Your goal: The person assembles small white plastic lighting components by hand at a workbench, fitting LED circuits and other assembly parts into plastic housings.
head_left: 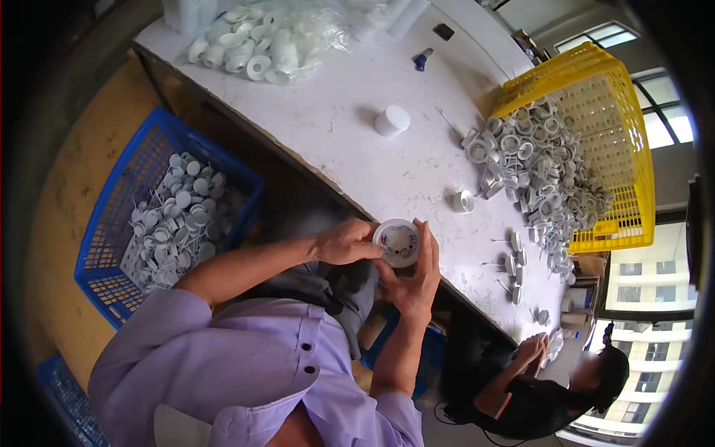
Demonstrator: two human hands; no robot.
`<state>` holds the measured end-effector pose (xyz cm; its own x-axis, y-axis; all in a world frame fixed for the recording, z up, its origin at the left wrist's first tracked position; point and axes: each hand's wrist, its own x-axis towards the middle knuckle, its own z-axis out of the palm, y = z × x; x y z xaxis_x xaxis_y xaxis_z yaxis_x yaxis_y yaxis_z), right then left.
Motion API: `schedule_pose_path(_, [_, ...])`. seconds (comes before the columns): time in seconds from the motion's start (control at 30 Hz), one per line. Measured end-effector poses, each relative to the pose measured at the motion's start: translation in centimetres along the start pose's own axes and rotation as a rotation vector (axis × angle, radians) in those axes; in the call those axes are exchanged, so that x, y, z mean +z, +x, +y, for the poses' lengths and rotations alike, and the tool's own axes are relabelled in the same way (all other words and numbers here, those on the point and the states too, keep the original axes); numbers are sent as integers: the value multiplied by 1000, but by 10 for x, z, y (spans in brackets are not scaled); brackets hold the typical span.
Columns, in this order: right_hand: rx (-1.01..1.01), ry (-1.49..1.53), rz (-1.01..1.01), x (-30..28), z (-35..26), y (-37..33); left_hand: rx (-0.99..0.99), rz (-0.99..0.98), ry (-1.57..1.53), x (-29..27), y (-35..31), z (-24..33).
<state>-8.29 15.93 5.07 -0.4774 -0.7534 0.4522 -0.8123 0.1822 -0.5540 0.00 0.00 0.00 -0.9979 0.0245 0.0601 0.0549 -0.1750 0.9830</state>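
Note:
Just off the table's near edge, a round white plastic housing [398, 242] is held between both my hands, its open side facing up. Inside it I see a pale disc with small coloured parts, red among them, too small to name. My left hand [346, 242] grips the housing's left side, fingers closed against the rim. My right hand [415, 283] wraps it from the right and below, thumb and fingers on the rim. On the table beyond stand a white round cap [392, 121] and a short white cylindrical part [463, 201].
A tipped yellow crate [633, 141] spills many white round parts [532, 149] onto the white table [335, 112]. A clear bag of white cups [261, 45] lies at the back left. Left of me stands a blue crate [112, 208] of wired discs. A co-worker [551, 387] sits at right.

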Motion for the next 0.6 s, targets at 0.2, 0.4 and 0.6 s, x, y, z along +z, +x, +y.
schedule_pose_path(0.2, [-52,-143,28,10,-6,-9,35,135,-6,12,1,-15])
schedule_pose_path(0.4, [-43,-186,33,14,5,-17,10,150,146,15,10,-19])
schedule_pose_path(0.6, [-56,-172,38,13,11,-15,2,155,81,15,13,-23])
